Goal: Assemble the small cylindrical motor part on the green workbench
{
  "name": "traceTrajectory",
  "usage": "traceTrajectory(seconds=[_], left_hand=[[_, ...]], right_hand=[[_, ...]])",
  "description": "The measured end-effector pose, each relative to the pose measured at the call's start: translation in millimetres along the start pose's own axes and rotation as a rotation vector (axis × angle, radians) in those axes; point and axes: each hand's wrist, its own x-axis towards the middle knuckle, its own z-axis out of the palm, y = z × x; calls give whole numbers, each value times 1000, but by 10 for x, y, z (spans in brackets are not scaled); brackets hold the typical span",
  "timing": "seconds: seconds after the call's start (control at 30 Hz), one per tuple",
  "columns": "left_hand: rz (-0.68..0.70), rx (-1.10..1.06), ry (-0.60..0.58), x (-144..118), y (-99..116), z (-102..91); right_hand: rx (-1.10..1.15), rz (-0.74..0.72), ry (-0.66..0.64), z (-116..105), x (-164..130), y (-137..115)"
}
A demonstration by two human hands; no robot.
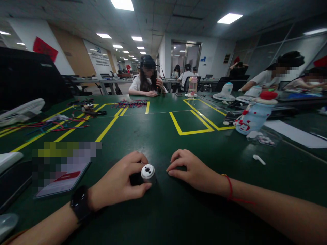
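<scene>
A small silver cylindrical motor (148, 172), its white end face dotted with dark holes, stands upright on the green table in front of me. Around it from the left curls my left hand (124, 177), the thumb at its near side and the fingers at its far side. To the right, my right hand (187, 168) rests on the tabletop, holding nothing, with fingers loosely bent and slightly apart. A gap separates its fingertips from the motor. A dark watch (80, 204) is on my left wrist, and a red string bracelet (228, 187) circles the right one.
Yellow tape (196, 132) marks the green table (143, 136). Left lie a sleeved card (74, 177) and coloured wires (63, 127). Right are a pale blue bottle (255, 117), a white earbud (259, 159) and paper (296, 134). Opposite sits a person (146, 80); small fans (227, 92) stand farther right.
</scene>
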Motion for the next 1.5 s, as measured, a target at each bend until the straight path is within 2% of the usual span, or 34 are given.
traceTrajectory(seconds=[0.17,0.27,0.33,0.43,0.53,0.63,0.7,0.8,0.93,1.0,1.07,1.23,1.5], left_hand=[[-29,-30,0,-10,-11,-10],[-41,-55,-3,-22,-18,-14],[-46,-70,-2,-28,-23,-9],[-44,-79,7,-33,-35,6],[-46,-80,9,-39,-49,16],[-51,-90,18,-54,-61,18],[-68,-102,33,-65,-66,22],[-85,-114,53,-64,-69,30],[-66,-109,37,-31,-60,36],[-62,-100,29,-10,-44,40],[-68,-91,23,11,-15,50],[-95,-92,0,76,108,122],[-83,-90,34,142,197,208]], right_hand=[[27,-15,-11,-7,-8,-49],[190,46,24,-54,12,-37],[347,174,132,-114,45,45],[478,370,365,-230,111,309],[464,433,507,-330,168,628],[428,432,534,-378,186,784],[390,388,485,-378,171,740],[333,273,306,-331,114,509],[171,12,1,-190,43,164],[70,-98,-71,-115,38,55],[77,-102,-37,-65,52,-11],[222,-86,206,-50,91,-134],[209,-95,249,-13,75,-261]])
